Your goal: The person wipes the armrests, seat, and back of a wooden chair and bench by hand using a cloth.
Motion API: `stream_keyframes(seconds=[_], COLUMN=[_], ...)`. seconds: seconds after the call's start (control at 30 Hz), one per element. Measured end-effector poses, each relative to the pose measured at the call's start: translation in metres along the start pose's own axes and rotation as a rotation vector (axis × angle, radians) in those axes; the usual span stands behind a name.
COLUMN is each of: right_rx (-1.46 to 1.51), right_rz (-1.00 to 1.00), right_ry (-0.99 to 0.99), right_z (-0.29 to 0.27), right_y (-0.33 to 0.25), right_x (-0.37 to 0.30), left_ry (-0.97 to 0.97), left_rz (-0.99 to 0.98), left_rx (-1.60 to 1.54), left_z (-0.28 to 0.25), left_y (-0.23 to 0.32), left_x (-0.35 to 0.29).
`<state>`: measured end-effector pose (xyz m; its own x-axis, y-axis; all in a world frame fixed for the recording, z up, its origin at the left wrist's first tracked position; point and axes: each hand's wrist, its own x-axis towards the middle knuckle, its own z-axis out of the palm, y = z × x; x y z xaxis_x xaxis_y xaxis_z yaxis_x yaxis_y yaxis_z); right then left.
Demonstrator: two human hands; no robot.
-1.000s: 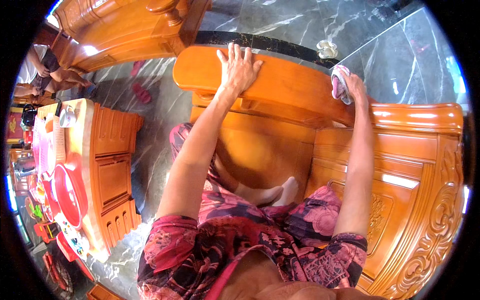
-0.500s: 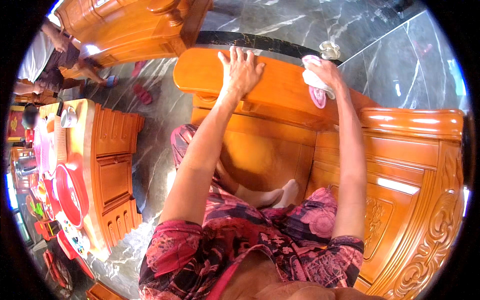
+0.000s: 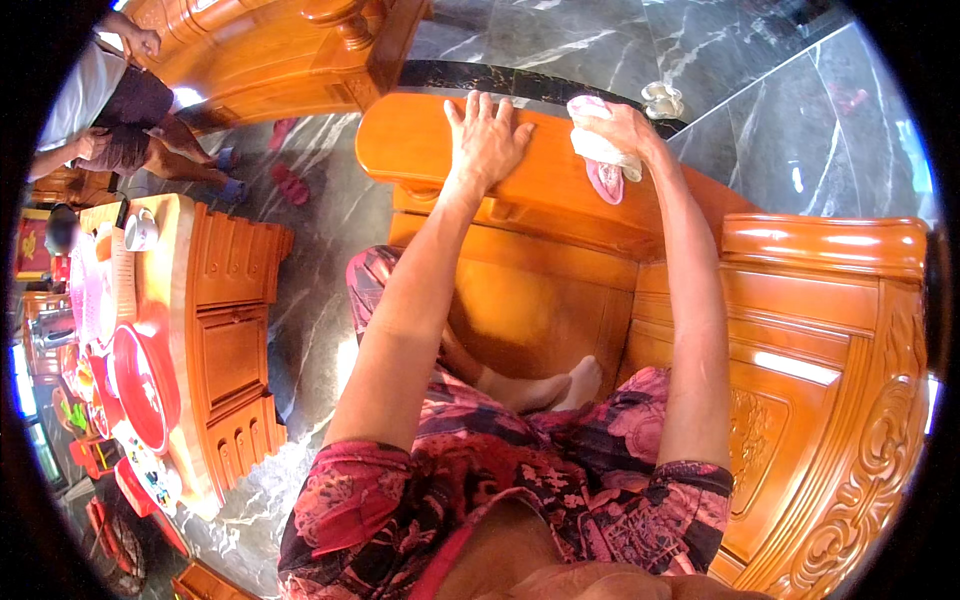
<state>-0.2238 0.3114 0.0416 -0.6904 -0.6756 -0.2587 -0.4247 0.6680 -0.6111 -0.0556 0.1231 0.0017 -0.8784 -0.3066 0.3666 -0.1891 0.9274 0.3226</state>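
Observation:
My left hand [image 3: 489, 143] rests flat, fingers spread, on the broad wooden armrest [image 3: 405, 137] of a glossy orange-brown bench. Further right, my right hand [image 3: 622, 130] is closed round a pink and white cloth [image 3: 604, 172], which is bunched up and lies against the armrest top. One end of the cloth hangs toward me below the fingers. The bench seat [image 3: 535, 300] stretches beneath my arms, and my feet in light socks [image 3: 575, 385] are on it.
The carved bench back [image 3: 850, 480] rises on the right. To the left stands a wooden table [image 3: 180, 290] bearing a red basin [image 3: 142, 390], a white cup [image 3: 141, 230] and several other items. Another person [image 3: 120, 115] is at the upper left. Slippers [image 3: 290, 185] and pale shoes [image 3: 662, 100] lie on the floor.
My right hand has slid left along the armrest with the cloth, closer to my left hand. My left hand stays on the armrest. The other person's arms and legs have shifted.

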Motion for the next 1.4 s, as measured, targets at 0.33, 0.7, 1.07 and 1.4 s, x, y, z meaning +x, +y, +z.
stream_keyframes(seconds=[0.33, 0.7, 1.07, 1.4], right_rx=[-0.067, -0.87, -0.62, -0.585], right_rz=[0.19, 0.279, 0.876, 0.485], right_ry=[0.1, 0.185, 0.205, 0.165], right_z=[-0.046, -0.105, -0.101, -0.109], right_y=[0.069, 0.202, 0.191, 0.247], right_x=[-0.04, -0.071, -0.064, -0.053], left_ry=[0.089, 0.053, 0.156, 0.075], left_rz=[0.016, 0.02, 0.034, -0.006], left_rx=[0.045, -0.013, 0.106, 0.178], left_z=[0.006, 0.001, 0.012, 0.009], left_y=[-0.004, 0.003, -0.012, -0.006], left_x=[-0.002, 0.001, -0.006, -0.002])
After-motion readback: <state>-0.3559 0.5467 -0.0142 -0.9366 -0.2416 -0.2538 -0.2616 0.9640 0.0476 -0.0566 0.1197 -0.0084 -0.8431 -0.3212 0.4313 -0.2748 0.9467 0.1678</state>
